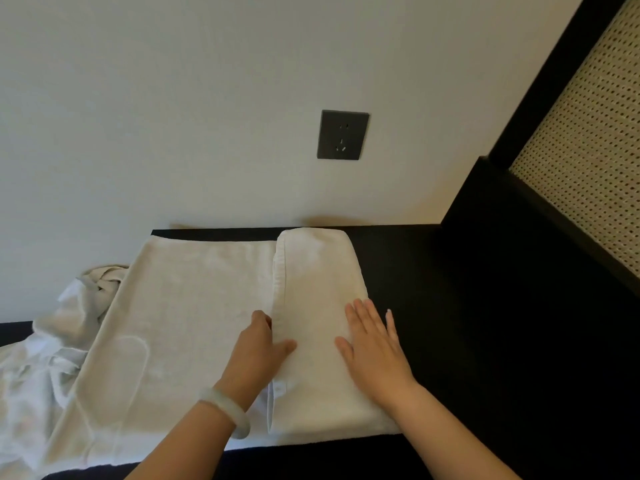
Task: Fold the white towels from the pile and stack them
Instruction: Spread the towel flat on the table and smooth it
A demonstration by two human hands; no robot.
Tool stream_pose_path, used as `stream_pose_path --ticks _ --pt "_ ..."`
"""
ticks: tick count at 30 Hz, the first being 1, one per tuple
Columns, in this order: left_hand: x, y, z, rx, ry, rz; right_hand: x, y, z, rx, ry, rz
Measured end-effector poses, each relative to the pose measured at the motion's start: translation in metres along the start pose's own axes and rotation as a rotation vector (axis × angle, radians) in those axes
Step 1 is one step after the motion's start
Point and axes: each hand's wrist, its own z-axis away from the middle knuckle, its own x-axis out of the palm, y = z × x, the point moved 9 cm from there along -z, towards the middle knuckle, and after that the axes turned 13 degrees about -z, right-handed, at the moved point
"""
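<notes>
We look down on a dark surface [450, 306] that ends at a pale wall [173, 116], well beyond both sets of fingertips. To the right of the right hand [372, 348] the surface lies bare as far as a dark frame holding a woven cane panel [588, 150]. A narrow strip of the dark surface also shows near the forearms, below the towel's near edge.

A white towel [180, 323] is spread under both hands, running from the wrists away to the wall. Its right part is folded over to the left into a thicker band. The outer fold of that band sits just beside the right hand's little finger, and its free edge runs past the left hand [259, 344].

The right hand lies flat, fingers straight and slightly spread, palm pressing the folded band. The left hand grips the band's free edge, with the thumb on top of the band and the fingers curled down at the seam; we cannot see their tips. A pale bracelet [225, 410] circles the left wrist.

Left of the left hand the towel lies in a smooth single layer. Farther left, well apart from that hand, a crumpled pile [45, 358] of white towels sits against the wall. A dark socket [343, 135] is mounted on the wall above the folded band.
</notes>
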Motion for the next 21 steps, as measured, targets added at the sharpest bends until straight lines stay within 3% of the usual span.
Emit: stream_pose_path --ticks 3,8,10,15,21 --pt "-0.001 0.001 -0.003 0.003 -0.023 -0.034 -0.009 -0.022 -0.010 -0.075 0.066 0.022" --pt "0.001 -0.002 -0.012 -0.035 -0.089 -0.067 0.012 -0.015 -0.018 -0.147 -0.114 0.037" --pt "-0.002 0.000 -0.024 -0.063 -0.091 -0.037 0.000 -0.009 -0.034 -0.166 -0.112 -0.001" --pt "-0.031 0.016 -0.072 -0.150 0.032 0.164 -0.032 -0.010 -0.095 -0.103 0.068 -0.155" --pt "-0.033 0.032 -0.125 -0.252 -0.070 0.635 0.005 -0.016 -0.105 -0.112 -0.041 -0.018"
